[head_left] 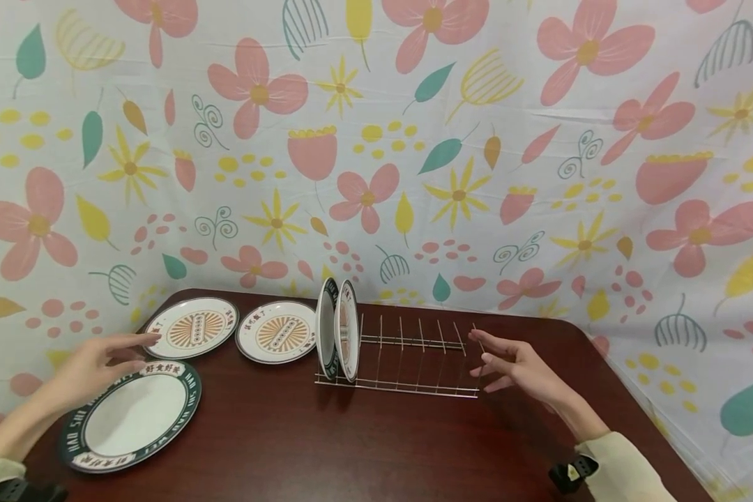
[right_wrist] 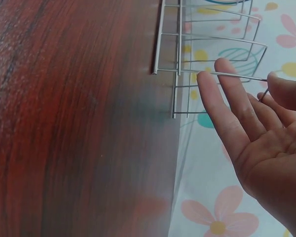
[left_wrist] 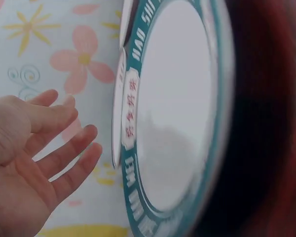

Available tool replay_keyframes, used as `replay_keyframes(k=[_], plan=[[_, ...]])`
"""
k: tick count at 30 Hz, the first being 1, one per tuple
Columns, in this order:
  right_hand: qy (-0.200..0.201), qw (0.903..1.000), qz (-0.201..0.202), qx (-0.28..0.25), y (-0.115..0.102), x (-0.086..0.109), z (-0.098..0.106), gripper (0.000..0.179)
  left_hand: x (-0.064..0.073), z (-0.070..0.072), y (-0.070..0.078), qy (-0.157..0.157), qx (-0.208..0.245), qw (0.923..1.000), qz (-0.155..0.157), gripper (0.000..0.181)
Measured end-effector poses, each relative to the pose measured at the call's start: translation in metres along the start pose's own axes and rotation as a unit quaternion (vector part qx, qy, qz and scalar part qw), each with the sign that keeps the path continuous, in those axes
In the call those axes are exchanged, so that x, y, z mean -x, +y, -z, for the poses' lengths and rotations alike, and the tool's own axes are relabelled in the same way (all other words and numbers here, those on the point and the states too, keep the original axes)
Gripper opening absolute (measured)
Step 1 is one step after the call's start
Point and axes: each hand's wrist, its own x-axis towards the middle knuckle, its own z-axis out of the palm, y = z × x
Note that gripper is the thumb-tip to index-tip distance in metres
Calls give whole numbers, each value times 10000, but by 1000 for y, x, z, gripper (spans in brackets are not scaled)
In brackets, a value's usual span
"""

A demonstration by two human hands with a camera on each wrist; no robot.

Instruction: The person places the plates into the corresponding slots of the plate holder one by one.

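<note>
My left hand (head_left: 100, 366) hovers with loosely bent fingers above a large green-rimmed plate (head_left: 134, 418), its fingertips by the edge of a white plate (head_left: 194, 328) with an orange sunburst. The left wrist view shows that hand's palm with nothing in it. At the wire dish rack (head_left: 408, 390), my right hand (head_left: 527, 369) has its spread fingers around the right end wire. The thumb appears to touch a wire corner in the right wrist view. Two plates stand upright at the rack's left end: a dark-rimmed one (head_left: 328, 328) and a white one (head_left: 348, 331).
Another sunburst plate (head_left: 277, 333) lies flat between the left plate and the rack. Everything stands on a dark reddish-brown table (head_left: 364, 446). A flower-patterned cloth (head_left: 376, 139) hangs directly behind the table's back edge.
</note>
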Motion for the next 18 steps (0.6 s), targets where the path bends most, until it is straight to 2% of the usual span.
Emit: replay_keyframes(k=[5, 10, 18], plan=[[25, 10000, -30, 16, -1, 1, 1, 61, 10, 4, -10, -67, -505, 9986, 154, 44], [16, 10000, -44, -19, 0, 0, 0, 61, 17, 7, -17, -178, -717, 9968, 312, 43], [23, 10000, -13, 5, 1, -1, 1, 60, 19, 11, -15, -687, -1103, 9852, 1121, 41]])
